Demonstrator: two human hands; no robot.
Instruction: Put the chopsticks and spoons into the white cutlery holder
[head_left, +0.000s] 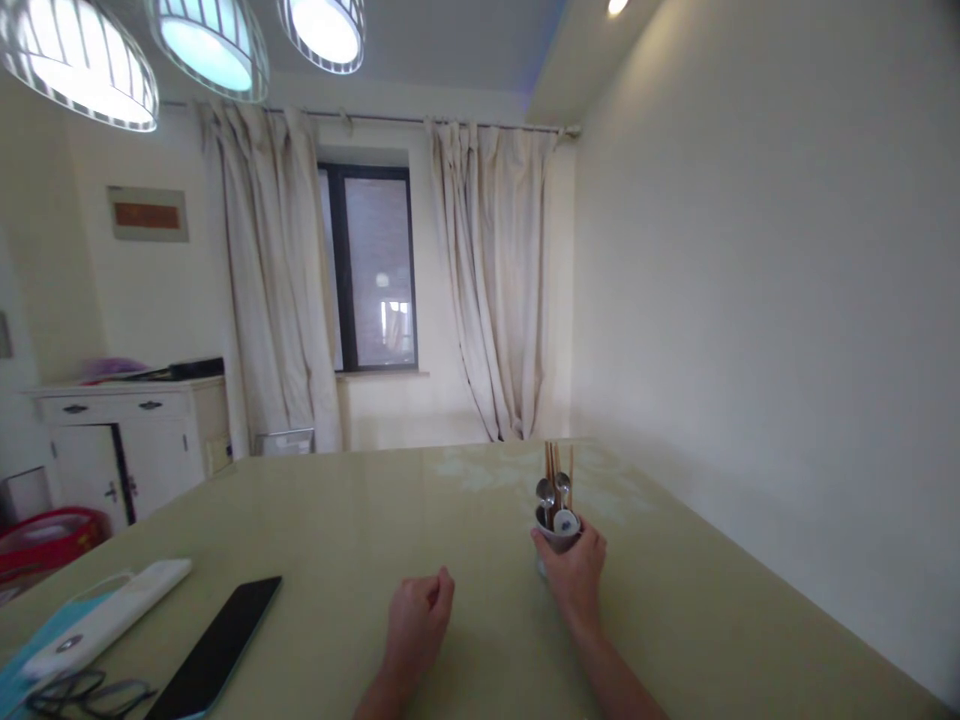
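Note:
My right hand [579,572] is wrapped round a small cup [556,540] on the right half of the table. Metal spoons [546,491] and wooden chopsticks [553,460] stand upright in it, along with a white piece bearing a dark mark [565,523], perhaps a ceramic spoon. Fingers and palm hide much of the cup's side. To the left, near the table's front, my left hand [418,615] is curled into a loose fist, apart from the cup. Nothing shows in it.
On the table [337,540] at left lie a black phone [217,645], a white power strip-like bar [109,620], a blue item [45,640] and eyeglasses [90,692]. A wall [765,330] runs along the right edge. Behind stand a white cabinet [165,450] and a red basket [56,535].

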